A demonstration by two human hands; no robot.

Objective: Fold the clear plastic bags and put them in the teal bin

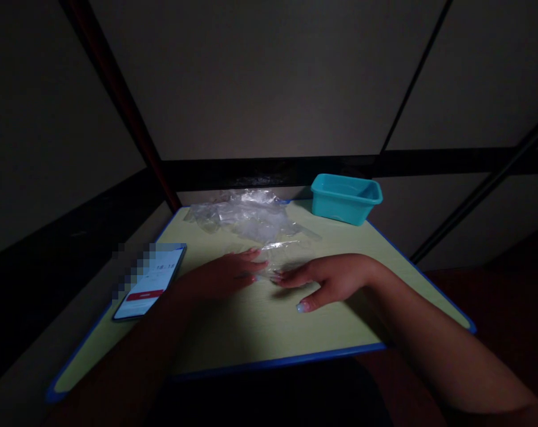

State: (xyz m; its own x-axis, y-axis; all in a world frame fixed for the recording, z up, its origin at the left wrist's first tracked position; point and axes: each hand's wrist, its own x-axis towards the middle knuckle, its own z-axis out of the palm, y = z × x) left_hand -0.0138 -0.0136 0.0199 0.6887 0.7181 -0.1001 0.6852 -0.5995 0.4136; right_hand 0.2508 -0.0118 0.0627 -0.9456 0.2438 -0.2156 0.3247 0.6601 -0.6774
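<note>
My left hand [226, 274] lies palm down on the pale green table [260, 323], fingers stretched out toward the right. My right hand [328, 279] lies flat opposite it, fingers pointing left, thumb spread toward me. The fingertips of both hands nearly meet on a thin clear plastic sheet [280, 255] spread on the tabletop. Behind the hands, a crumpled heap of clear plastic bags [242, 216] sits at the table's far side. Neither hand grips anything that I can see.
A teal plastic bin [346, 198] stands at the far right corner. A lit phone [152, 281] lies on the left side near the blue table edge [277, 360]. Dark rails and a pale wall stand behind the table. The room is dim.
</note>
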